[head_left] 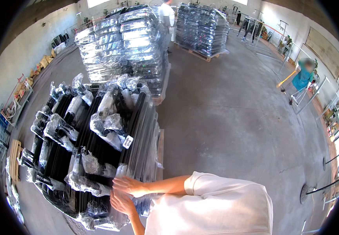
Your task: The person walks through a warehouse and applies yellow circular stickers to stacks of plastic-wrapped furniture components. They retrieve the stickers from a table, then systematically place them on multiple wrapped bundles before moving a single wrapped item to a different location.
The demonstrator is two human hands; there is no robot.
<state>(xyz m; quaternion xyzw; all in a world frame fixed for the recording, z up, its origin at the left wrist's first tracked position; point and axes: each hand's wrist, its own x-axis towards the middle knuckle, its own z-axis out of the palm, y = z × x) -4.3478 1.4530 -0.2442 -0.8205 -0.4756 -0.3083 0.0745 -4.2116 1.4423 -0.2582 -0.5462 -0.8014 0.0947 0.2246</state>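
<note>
A stack of long black bars [83, 129] lies in front of me, wrapped in clear plastic. Bunched plastic film [61, 127] covers the pieces that stick out across it. My right hand [130, 186] reaches in from the right, its fingers stretched over the near right part of the stack and touching the film. Just below it, my left hand [122, 204] rests against the same wrapped edge, fingers extended. Neither hand visibly grips a thing. A small white label [128, 141] sits on a bar beyond my right hand.
A taller plastic-wrapped stack [124, 47] stands behind this one, with another on a wooden pallet [204, 57] farther right. One person in white [167, 17] is between them; another in teal [303, 78] holds a yellow-handled tool at right. Wooden slats [14, 160] lie at left.
</note>
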